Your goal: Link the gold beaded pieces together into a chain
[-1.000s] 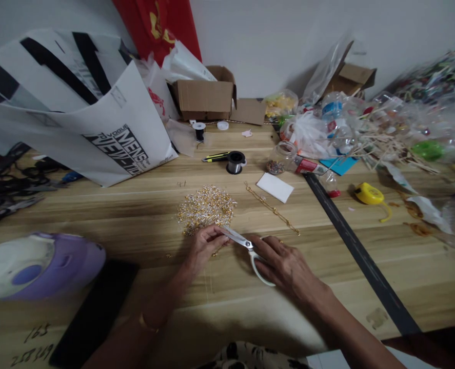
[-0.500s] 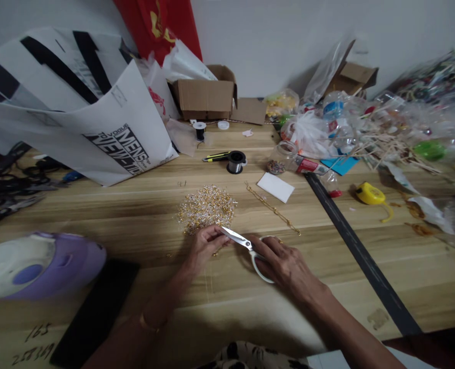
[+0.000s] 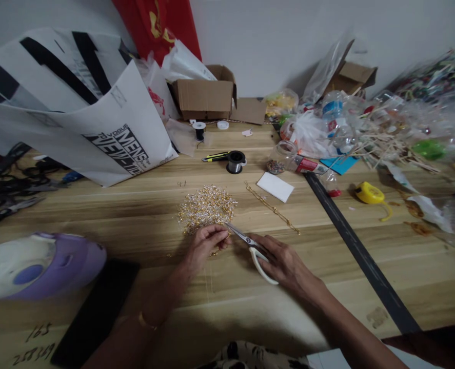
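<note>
A heap of gold and clear beads [image 3: 206,207] lies on the wooden table. At its lower edge my left hand [image 3: 208,245] is pinched on a small gold beaded piece [image 3: 227,238], mostly hidden by the fingers. My right hand [image 3: 283,259] grips white-handled scissors [image 3: 261,266], whose blades point up and left, with the tips beside my left fingertips at the heap's edge. To the right of the heap, a gold chain [image 3: 273,209] lies slantwise below a white card [image 3: 275,187].
Behind the heap are a wire spool [image 3: 235,162], a yellow cutter [image 3: 215,157] and a jar of beads [image 3: 281,158]. A yellow tape measure [image 3: 369,193] sits at right. At left are a white bag [image 3: 135,133], a purple-and-white device [image 3: 65,264] and a black slab [image 3: 96,312].
The scissors have turned and shifted slightly right, their tips away from over my left fingers. My left hand has rolled a little, its thumb now more visible.
</note>
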`<state>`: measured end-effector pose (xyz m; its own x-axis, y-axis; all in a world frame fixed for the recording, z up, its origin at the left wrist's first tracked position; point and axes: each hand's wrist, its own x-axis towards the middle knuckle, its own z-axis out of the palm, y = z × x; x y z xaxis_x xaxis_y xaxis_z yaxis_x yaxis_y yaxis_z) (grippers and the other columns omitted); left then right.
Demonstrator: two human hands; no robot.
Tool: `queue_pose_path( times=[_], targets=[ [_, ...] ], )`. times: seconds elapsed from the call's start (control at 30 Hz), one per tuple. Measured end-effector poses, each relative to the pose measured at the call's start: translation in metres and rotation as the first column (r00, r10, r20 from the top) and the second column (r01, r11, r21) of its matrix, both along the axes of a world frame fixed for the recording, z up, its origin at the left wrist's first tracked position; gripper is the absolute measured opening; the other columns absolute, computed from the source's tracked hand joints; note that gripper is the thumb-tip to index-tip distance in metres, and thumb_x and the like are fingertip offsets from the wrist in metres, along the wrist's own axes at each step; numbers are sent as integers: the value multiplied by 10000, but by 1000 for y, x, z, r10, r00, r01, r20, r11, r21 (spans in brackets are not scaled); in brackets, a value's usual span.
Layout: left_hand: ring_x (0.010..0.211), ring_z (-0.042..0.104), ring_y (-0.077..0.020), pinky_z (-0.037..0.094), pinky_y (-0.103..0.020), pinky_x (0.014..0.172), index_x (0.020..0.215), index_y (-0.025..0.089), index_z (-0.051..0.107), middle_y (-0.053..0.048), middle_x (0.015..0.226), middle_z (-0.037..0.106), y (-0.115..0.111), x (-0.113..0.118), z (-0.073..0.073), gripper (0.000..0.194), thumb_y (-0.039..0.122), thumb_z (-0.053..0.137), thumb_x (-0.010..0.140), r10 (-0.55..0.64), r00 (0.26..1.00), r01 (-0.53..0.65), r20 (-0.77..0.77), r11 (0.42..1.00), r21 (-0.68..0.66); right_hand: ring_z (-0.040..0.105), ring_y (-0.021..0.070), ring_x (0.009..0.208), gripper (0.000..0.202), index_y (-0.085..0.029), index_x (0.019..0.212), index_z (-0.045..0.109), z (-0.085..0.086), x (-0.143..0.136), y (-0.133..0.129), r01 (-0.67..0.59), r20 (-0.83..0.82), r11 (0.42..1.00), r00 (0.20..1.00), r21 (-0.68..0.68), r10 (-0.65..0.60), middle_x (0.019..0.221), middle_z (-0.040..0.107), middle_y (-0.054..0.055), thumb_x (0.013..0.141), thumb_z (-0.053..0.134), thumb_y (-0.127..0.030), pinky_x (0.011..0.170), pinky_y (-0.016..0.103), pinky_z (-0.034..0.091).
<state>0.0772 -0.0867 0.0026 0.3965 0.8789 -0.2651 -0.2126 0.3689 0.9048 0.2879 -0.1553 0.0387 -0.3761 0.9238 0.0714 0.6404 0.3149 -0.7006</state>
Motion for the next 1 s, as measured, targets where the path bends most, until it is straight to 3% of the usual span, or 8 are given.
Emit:
queue_pose_path(
  times=[0.23,0.6,1.0],
  targets=[
    [473,501,-72,346,-185,448,711,118,627,-1,556,601,1,-1,-2,223,308,718,637,16,1000,-15,20,999,-48,622,197,916,393,-181,1227,529,-13,1,4,13,-157,995,987,-96,-28,1089,640,99,848,530,-284,800,296,501],
    [508,513,-84,369,-198,484,725,131,641,9,555,591,-2,0,2,191,292,711,647,0,1000,0,18,1000,10,618,168,824,395,-138,1159,565,-19,-1,1,-5,-307,975,950,-221,-64,1000,651,76,815,582,-332,721,269,506],
    [498,514,-80,356,-193,467,710,119,638,7,545,590,-1,1,0,218,297,726,621,21,999,-22,25,1000,10,584,140,753,426,-167,1212,524,-14,-1,-2,-22,-239,983,971,-180,-22,1026,621,77,811,581,-296,671,241,492]
  ],
)
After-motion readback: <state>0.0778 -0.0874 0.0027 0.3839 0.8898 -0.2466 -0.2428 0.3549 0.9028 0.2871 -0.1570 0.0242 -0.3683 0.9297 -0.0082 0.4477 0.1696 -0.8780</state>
